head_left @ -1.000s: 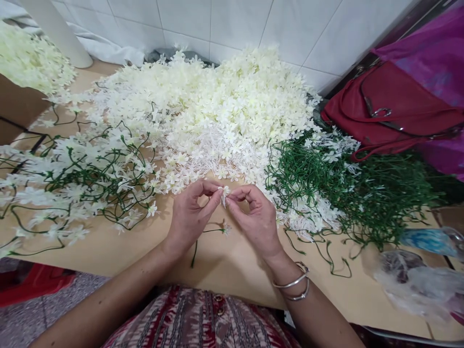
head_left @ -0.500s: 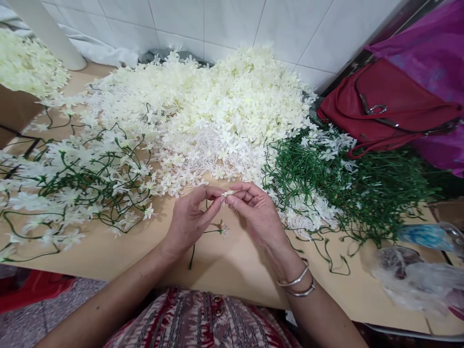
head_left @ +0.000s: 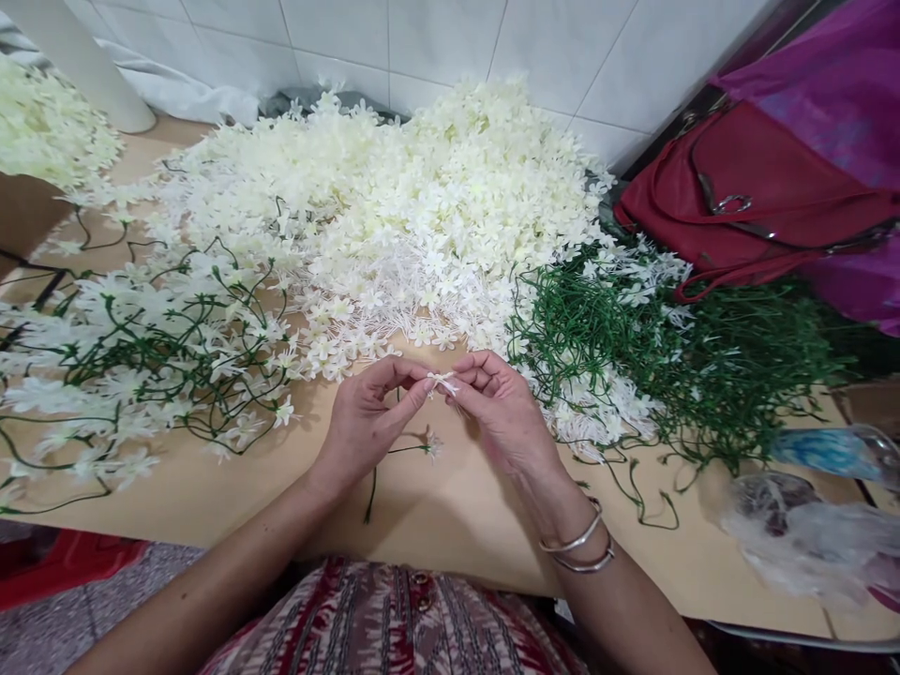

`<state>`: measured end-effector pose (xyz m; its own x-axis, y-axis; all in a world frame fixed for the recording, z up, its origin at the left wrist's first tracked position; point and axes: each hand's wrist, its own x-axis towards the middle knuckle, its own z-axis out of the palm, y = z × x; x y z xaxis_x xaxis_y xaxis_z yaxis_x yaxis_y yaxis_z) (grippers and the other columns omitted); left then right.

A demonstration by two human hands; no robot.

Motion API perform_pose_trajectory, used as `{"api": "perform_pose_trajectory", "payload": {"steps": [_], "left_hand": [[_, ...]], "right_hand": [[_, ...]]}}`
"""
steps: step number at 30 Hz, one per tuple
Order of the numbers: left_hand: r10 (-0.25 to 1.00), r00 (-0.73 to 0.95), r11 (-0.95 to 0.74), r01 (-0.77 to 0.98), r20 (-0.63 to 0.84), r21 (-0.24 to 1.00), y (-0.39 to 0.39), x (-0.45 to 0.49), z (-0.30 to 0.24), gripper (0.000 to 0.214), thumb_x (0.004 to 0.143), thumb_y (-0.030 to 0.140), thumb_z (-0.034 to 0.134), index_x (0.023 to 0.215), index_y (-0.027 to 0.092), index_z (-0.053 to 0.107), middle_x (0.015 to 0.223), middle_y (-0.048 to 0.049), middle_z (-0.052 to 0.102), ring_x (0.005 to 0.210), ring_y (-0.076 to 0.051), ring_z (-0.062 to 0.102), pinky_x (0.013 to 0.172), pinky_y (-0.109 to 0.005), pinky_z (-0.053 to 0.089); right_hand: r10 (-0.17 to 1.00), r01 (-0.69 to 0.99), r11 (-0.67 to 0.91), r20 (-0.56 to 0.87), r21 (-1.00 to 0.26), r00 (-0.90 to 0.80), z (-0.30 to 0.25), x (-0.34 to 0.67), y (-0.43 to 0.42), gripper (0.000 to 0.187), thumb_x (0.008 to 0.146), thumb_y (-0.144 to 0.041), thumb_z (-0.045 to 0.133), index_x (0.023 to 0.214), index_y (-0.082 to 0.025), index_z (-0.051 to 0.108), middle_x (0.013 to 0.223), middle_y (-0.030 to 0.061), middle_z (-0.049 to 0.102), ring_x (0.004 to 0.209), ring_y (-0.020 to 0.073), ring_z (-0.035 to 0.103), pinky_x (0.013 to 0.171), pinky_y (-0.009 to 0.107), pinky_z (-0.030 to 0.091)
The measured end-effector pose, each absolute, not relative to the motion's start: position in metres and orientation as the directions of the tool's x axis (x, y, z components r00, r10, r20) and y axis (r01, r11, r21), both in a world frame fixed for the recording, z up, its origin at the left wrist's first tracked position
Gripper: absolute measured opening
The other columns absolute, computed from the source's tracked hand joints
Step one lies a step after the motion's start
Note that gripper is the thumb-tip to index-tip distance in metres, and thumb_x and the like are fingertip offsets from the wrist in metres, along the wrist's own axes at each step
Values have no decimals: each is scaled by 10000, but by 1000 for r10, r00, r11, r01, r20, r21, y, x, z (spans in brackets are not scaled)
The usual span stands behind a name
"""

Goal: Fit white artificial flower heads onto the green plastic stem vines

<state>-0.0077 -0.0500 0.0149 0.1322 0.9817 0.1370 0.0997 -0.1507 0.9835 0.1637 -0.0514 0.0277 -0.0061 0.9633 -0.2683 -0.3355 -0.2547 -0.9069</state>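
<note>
Both of my hands meet near the table's middle, pinching small white artificial flowers (head_left: 442, 381) between thumbs and fingertips. My left hand (head_left: 376, 412) grips them from the left, and my right hand (head_left: 502, 412) from the right. How many pieces lie in the fingers I cannot tell. Just below, a green stem (head_left: 412, 448) with a white tip lies on the table (head_left: 450, 544). Behind my hands spreads a large heap of cream-white artificial flowers (head_left: 450, 187). Left of my left hand, white flowers on green stems (head_left: 169, 347) lie in a loose pile.
Green plastic stems (head_left: 738, 366) are heaped at the right, below a red handbag (head_left: 766, 187). A clear plastic bag (head_left: 816, 534) and a blue-patterned item (head_left: 822, 455) lie at the right edge. A white pipe (head_left: 105, 66) stands at the back left, before the tiled wall (head_left: 450, 37).
My fingertips have shifted slightly on the small white flowers, and thin white strands now show between them. Both hands stay in nearly the same place; the view has moved a little.
</note>
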Motion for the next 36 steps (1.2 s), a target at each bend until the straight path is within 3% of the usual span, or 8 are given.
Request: {"api": "perform_pose_trajectory", "payload": {"steps": [6,13,15,17,20,25,33,36], "left_hand": [[996,92,-15,5,14,1000,-51,-3,17,129,898,317,776,891,188,767,830,-14,760,744,-129,652,726,-233,511],[989,97,126,-164,-112,978,-47,4,16,232,820,388,863,860,176,779,832,-27,769,787,-143,677,775,-245,535],[981,101,184,-253,-163,950,-46,6,18,248,790,388,892,844,175,778,822,-20,768,785,-131,679,791,-236,544],[972,111,232,-334,-206,914,-47,8,21,241,786,379,900,853,180,783,838,-14,772,798,-120,685,821,-231,552],[962,113,272,-414,-248,869,-48,11,25,225,777,353,911,854,183,785,851,-7,771,813,-112,690,854,-233,560],[966,86,257,-419,-243,871,-50,11,30,206,794,339,896,852,182,776,833,3,764,805,-104,680,836,-223,555],[982,59,190,-363,-182,912,-51,12,30,194,829,341,865,946,207,790,896,0,795,865,-119,703,860,-229,547],[981,58,196,-310,-188,930,-48,12,31,288,796,361,886,1025,197,824,988,-47,823,953,-168,723,912,-280,563]], "right_hand": [[976,-264,-180,-206,-948,75,25,162,-51,295,686,-266,904,868,-219,677,673,-61,688,616,102,607,634,240,484],[981,154,110,132,-982,141,26,155,-58,116,856,-181,724,940,-233,662,761,-33,686,707,146,637,698,298,511],[942,355,264,318,-897,103,26,155,-60,93,910,-145,674,927,-236,675,837,-2,723,783,172,668,749,334,517],[869,578,399,495,-712,10,25,155,-62,131,967,-129,629,933,-237,696,879,23,749,835,202,675,785,371,497],[773,755,482,621,-445,-127,24,159,-63,165,1025,-139,581,993,-231,715,852,39,750,817,221,653,768,388,467],[711,777,551,659,-305,-245,22,161,-62,152,1046,-142,576,1127,-194,694,990,82,784,905,235,692,817,394,498],[765,684,520,635,-512,-106,22,157,-59,80,1004,-139,648,979,-213,665,928,53,777,897,214,720,840,373,554],[755,699,529,642,-482,-129,23,158,-59,67,1001,-165,663,1047,-213,666,997,77,787,951,228,729,875,386,564]]}}
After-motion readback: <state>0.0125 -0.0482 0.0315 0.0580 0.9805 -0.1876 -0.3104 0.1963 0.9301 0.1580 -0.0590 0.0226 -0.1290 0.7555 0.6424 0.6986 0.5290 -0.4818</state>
